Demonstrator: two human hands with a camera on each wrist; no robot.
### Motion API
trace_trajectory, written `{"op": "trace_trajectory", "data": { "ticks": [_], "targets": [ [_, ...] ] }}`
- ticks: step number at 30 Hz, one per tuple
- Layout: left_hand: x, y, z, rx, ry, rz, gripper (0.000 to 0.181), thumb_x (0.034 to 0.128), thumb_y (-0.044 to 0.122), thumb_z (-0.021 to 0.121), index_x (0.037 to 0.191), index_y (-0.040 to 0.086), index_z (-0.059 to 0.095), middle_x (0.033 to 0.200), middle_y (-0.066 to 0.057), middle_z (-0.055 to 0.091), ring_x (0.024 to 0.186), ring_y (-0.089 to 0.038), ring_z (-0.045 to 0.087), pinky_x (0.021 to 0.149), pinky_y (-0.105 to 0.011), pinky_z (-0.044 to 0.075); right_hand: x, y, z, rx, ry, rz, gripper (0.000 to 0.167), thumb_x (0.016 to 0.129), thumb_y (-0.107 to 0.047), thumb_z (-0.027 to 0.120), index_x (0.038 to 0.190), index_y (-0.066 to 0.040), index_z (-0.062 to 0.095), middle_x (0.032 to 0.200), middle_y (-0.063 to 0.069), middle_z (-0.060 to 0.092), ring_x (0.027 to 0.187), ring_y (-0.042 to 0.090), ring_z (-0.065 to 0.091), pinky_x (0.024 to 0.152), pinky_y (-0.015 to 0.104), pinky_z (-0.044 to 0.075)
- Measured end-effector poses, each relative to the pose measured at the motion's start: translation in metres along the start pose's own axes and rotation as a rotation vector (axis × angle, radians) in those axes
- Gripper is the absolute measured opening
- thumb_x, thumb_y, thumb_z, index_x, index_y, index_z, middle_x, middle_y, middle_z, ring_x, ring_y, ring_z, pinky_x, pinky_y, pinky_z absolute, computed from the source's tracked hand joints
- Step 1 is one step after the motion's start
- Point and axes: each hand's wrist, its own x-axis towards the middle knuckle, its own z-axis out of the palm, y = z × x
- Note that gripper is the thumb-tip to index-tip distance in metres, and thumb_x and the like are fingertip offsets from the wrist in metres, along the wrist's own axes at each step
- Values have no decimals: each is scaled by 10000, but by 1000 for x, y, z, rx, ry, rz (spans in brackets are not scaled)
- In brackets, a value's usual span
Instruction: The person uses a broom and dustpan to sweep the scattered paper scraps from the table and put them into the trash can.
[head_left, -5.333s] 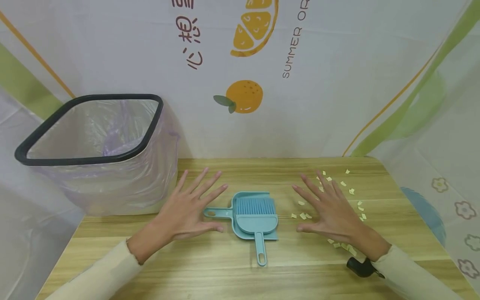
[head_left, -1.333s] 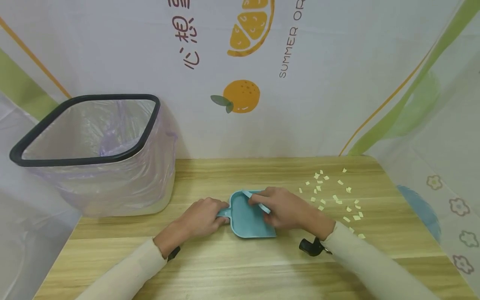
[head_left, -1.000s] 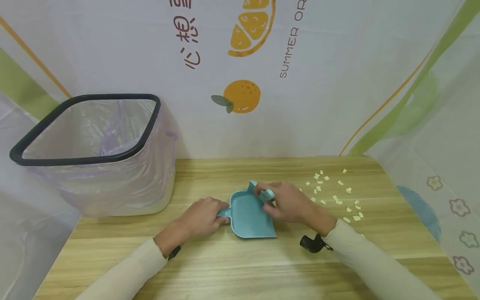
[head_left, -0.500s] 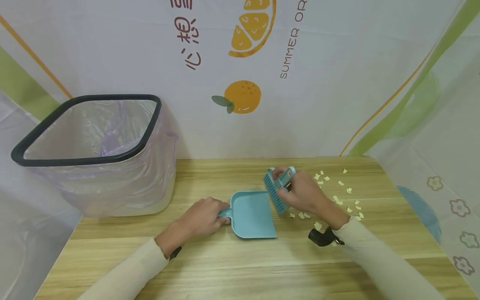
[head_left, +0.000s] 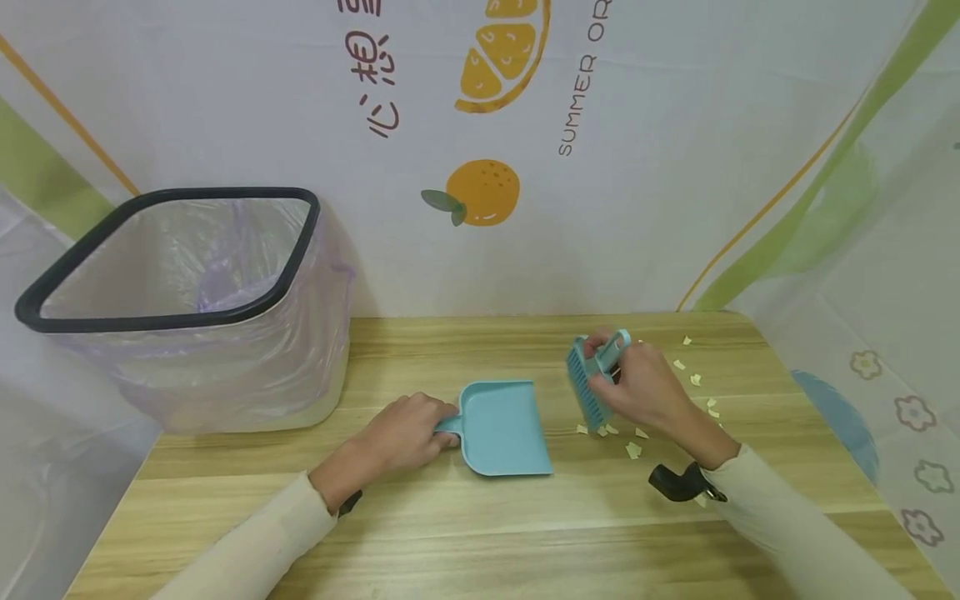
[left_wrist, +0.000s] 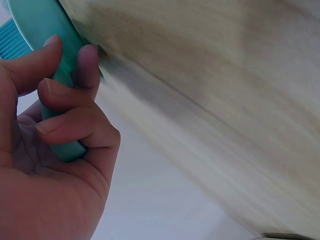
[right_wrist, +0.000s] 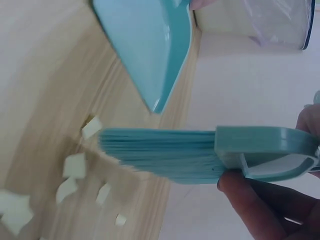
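My left hand point(head_left: 405, 433) grips the short handle of a blue dustpan point(head_left: 504, 429), which lies on the table with its wide edge facing right; in the left wrist view the fingers curl round the handle point(left_wrist: 67, 147). To the right of the pan, my right hand point(head_left: 641, 379) holds a blue brush point(head_left: 588, 387) by its body, bristles slanting down. The right wrist view shows the bristles point(right_wrist: 165, 152) between the dustpan point(right_wrist: 145, 40) and several pale paper scraps point(right_wrist: 75, 166). More scraps point(head_left: 633, 451) lie under and beyond the right hand, partly hidden by it.
A bin point(head_left: 330, 367) with a black rim and a clear liner stands at the table's left back corner. Behind the wooden table point(head_left: 420, 542) hangs a white printed cloth point(head_left: 637, 208). A black wrist device point(head_left: 678, 483) sits under the right wrist.
My hands were empty and spread at first; the left took the dustpan handle and the right lifted the brush off the pan. Lately the right hand has moved right with the brush, while the left stayed put.
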Motion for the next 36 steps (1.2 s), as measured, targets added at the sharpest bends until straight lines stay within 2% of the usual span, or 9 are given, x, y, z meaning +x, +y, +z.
{"op": "trace_trajectory", "data": {
  "ticks": [11, 19, 24, 28, 31, 36],
  "targets": [
    [3, 2, -4, 38, -7, 25, 242, 1029, 183, 785, 851, 161, 622, 676, 84, 422, 615, -63, 414, 573, -260, 367, -27, 16, -20, -108, 7, 40, 215, 858, -115, 611, 1070, -123, 644, 617, -128, 485, 516, 41, 421, 489, 279, 377],
    [4, 7, -6, 127, -2, 37, 144, 1017, 183, 794, 923, 106, 718, 703, 62, 499, 642, -98, 464, 582, -281, 408, -32, 18, -25, -122, -11, 16, 231, 859, -93, 641, 1090, -94, 646, 659, -68, 607, 514, 23, 458, 459, 266, 396],
    [5, 8, -7, 146, -15, 33, 149, 1019, 177, 793, 916, 103, 714, 706, 54, 512, 644, -103, 474, 580, -286, 421, -31, 15, -22, -139, -25, -19, 258, 855, -69, 670, 1112, -80, 656, 603, -132, 506, 506, -21, 363, 458, 245, 340],
    [5, 9, -9, 146, -22, 31, 121, 1016, 166, 798, 956, 79, 739, 715, 43, 526, 648, -106, 484, 588, -288, 430, -29, 13, -17, -145, -67, 5, 271, 860, -81, 668, 1131, -74, 665, 575, -173, 427, 508, -13, 328, 476, 254, 315],
    [5, 9, -9, 143, -31, 24, 112, 1018, 162, 797, 1010, 57, 762, 746, 34, 563, 661, -113, 504, 601, -296, 445, -25, 12, -13, -150, -96, 26, 272, 856, -94, 649, 1127, -80, 671, 570, -172, 436, 509, 2, 341, 489, 266, 315],
    [4, 9, -8, 145, -34, 21, 113, 1020, 169, 795, 1017, 62, 760, 772, 36, 581, 678, -118, 514, 612, -308, 461, -19, 10, -3, -147, -106, 26, 282, 843, -109, 633, 1119, -80, 683, 566, -174, 392, 504, 14, 331, 499, 277, 304]
  ]
}}
